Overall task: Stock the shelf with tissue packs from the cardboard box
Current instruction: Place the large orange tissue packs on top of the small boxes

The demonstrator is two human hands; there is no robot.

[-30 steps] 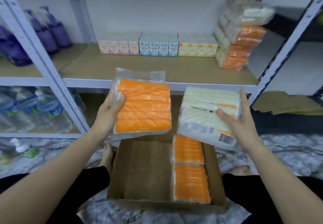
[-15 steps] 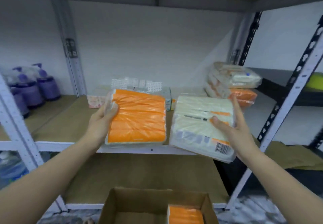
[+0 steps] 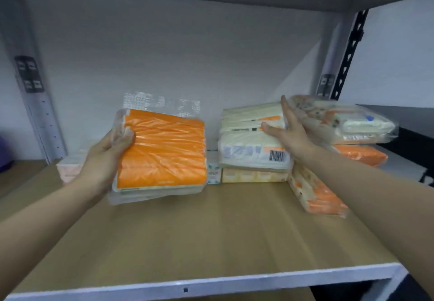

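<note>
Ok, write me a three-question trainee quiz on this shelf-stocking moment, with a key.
1. True or false: the left hand grips the orange tissue pack.
2. Which hand holds the cream tissue pack with the barcode? A) left B) right C) neither
3. Fill in: the stack of tissue packs sits at the shelf's ____ end.

Key: 1 true. 2 B, the right hand. 3 right.
</note>
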